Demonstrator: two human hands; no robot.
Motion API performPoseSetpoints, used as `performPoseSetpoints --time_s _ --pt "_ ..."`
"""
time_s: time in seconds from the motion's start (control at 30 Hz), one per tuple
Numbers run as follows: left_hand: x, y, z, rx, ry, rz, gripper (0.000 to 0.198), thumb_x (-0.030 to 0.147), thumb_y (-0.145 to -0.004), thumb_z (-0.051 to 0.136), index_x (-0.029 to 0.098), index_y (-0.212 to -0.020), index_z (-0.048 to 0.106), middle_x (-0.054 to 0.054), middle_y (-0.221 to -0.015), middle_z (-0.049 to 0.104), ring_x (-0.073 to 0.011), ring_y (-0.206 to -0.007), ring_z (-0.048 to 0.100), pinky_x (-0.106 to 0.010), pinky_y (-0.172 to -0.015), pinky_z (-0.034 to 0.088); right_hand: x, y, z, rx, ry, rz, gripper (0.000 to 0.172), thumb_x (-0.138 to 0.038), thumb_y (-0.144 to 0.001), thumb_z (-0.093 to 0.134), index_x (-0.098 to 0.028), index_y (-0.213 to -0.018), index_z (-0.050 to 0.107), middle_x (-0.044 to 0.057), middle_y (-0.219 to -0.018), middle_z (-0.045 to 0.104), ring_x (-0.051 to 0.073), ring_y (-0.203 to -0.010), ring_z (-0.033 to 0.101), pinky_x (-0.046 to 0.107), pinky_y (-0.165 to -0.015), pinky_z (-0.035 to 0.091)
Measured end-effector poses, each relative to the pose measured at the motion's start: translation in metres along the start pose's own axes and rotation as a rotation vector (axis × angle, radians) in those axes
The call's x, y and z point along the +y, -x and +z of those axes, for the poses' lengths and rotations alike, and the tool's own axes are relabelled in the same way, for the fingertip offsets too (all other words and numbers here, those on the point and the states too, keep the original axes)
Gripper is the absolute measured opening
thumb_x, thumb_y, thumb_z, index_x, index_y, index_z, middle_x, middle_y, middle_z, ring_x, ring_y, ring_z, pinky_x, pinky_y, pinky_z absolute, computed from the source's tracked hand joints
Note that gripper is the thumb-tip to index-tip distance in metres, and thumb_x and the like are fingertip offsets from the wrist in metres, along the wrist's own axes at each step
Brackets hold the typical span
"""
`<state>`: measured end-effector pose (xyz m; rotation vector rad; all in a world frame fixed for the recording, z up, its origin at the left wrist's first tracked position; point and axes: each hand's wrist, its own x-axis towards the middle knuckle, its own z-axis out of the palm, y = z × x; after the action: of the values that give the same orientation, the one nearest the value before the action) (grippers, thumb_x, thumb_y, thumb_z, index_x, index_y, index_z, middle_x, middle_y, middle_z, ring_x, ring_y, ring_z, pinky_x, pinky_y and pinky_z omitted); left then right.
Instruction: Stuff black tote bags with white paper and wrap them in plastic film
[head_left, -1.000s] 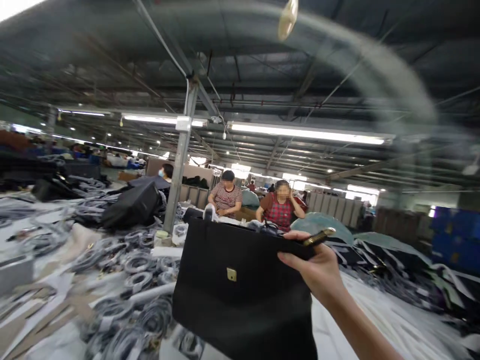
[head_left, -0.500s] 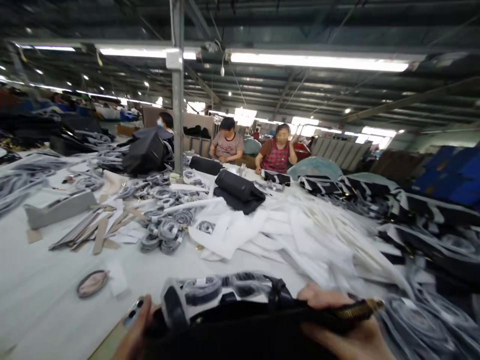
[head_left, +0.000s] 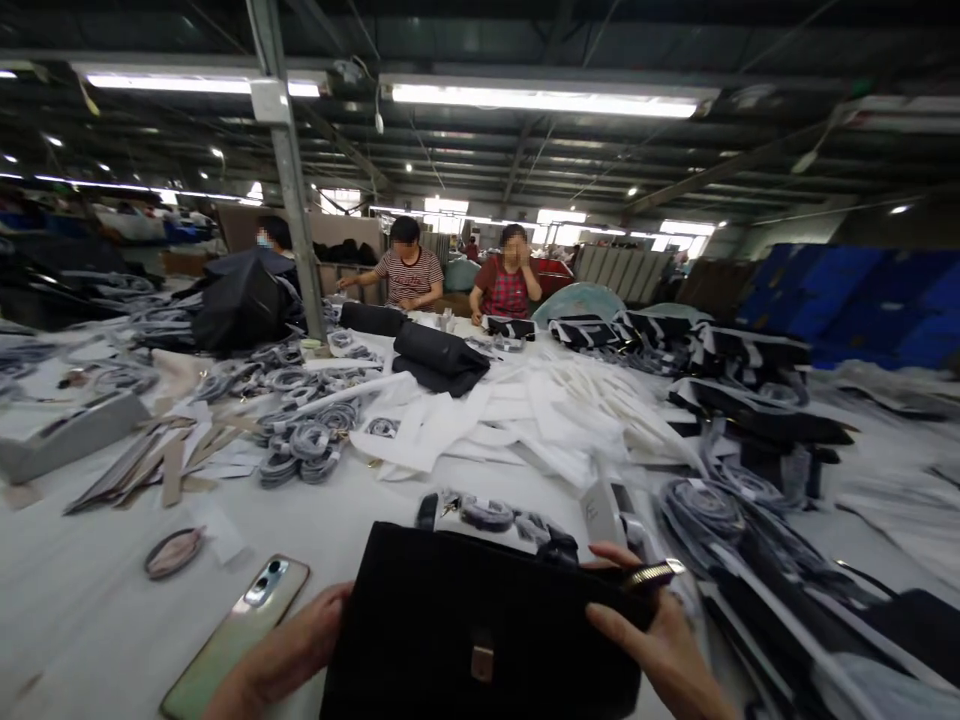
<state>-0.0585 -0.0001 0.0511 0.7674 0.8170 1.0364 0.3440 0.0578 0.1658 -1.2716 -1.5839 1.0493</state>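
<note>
A black handbag (head_left: 450, 610) with a small metal clasp (head_left: 482, 661) on its front stands before me at the near edge of the view. My left hand (head_left: 311, 630) is closed on the bag's left side, its fingertips hidden behind the edge. At the upper right corner, my right hand (head_left: 660, 635) grips the bag, thumb on the front and fingers behind, beside a gold-toothed zipper end (head_left: 654, 574). Behind the top edge shows a plastic-wrapped coiled strap (head_left: 486, 513). Left of the bag lies a green phone (head_left: 240, 630).
Wrapped strap coils (head_left: 307, 445), card strips (head_left: 172, 455) and white sheets (head_left: 525, 405) cover the table's middle. Black bags (head_left: 750, 355) and more straps (head_left: 701, 510) line the right side. A metal post (head_left: 296, 200) rises at left. Several people sit across the table.
The bag now shows its front and clasp, where before mainly its dark top edge showed. My view has swung right, and the phone has come fully into sight. Both hands keep holding the bag.
</note>
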Motion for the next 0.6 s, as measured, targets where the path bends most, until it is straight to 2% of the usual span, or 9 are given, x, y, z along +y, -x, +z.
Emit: performPoseSetpoints --time_s 0.07,0.17,0.23,0.33,0.43,0.53,0.6 --pt "-0.004 0.001 -0.002 0.141 -0.171 0.065 0.053 0.057 -0.079 0.065 0.022 -0.118 0.064 -0.008 -0.126 0.063 -0.0295 -0.122 0.052 -0.039 -0.105 0.040 0.002 0.004 0.005 0.059 -0.042 0.039 0.056 -0.045 -0.068 0.076 -0.024 -0.117 0.056 0.007 -0.099 0.070 0.026 -0.086 0.068 0.034 -0.075 0.056" --pt "-0.026 0.007 -0.006 0.291 -0.297 0.120 0.064 0.069 -0.077 0.056 0.024 -0.122 0.061 -0.008 -0.129 0.061 -0.0323 -0.126 0.049 -0.043 -0.106 0.040 0.005 0.006 0.011 0.092 -0.098 0.085 0.056 -0.045 -0.069 0.076 -0.024 -0.116 0.055 0.006 -0.098 0.070 0.025 -0.084 0.068 0.035 -0.075 0.056" --pt "-0.045 0.015 -0.009 0.267 -0.398 0.132 0.073 0.073 -0.068 0.062 0.026 -0.123 0.061 -0.009 -0.131 0.059 -0.0353 -0.128 0.046 -0.045 -0.107 0.038 0.006 0.004 0.013 0.084 -0.123 0.091 0.056 -0.044 -0.068 0.077 -0.023 -0.116 0.056 0.006 -0.097 0.070 0.025 -0.083 0.068 0.034 -0.074 0.056" --pt "-0.061 0.026 -0.009 0.197 -0.630 0.170 0.080 0.064 -0.062 0.074 0.026 -0.130 0.056 -0.010 -0.137 0.053 -0.0372 -0.133 0.039 -0.049 -0.113 0.029 0.008 -0.005 0.014 0.089 -0.148 0.081 0.059 -0.044 -0.065 0.078 -0.024 -0.116 0.056 0.005 -0.094 0.070 0.024 -0.080 0.067 0.033 -0.069 0.055" --pt "-0.047 0.025 -0.003 0.244 -0.747 0.211 0.067 0.057 -0.072 0.069 0.025 -0.129 0.057 -0.009 -0.135 0.055 -0.0336 -0.135 0.036 -0.048 -0.116 0.022 0.007 -0.014 0.016 0.113 -0.128 0.077 0.063 -0.045 -0.065 0.078 -0.024 -0.120 0.055 0.003 -0.087 0.068 0.023 -0.076 0.066 0.032 -0.065 0.054" --pt "-0.014 0.011 -0.003 0.156 -0.677 0.113 0.040 0.053 -0.080 0.063 0.021 -0.103 0.071 -0.008 -0.109 0.069 -0.0324 -0.120 0.051 -0.045 -0.110 0.032 0.005 -0.017 0.020 0.146 -0.115 0.069 0.065 -0.047 -0.067 0.076 -0.022 -0.122 0.054 0.001 -0.081 0.064 0.022 -0.073 0.064 0.031 -0.064 0.053" --pt "0.009 -0.007 -0.007 0.077 -0.548 0.019 0.031 0.049 -0.082 0.063 0.020 -0.088 0.073 -0.007 -0.095 0.072 -0.0312 -0.111 0.057 -0.043 -0.104 0.039 0.003 -0.017 0.023 0.171 -0.117 0.051 0.064 -0.048 -0.069 0.075 -0.021 -0.123 0.053 0.001 -0.082 0.063 0.021 -0.073 0.063 0.031 -0.064 0.052"
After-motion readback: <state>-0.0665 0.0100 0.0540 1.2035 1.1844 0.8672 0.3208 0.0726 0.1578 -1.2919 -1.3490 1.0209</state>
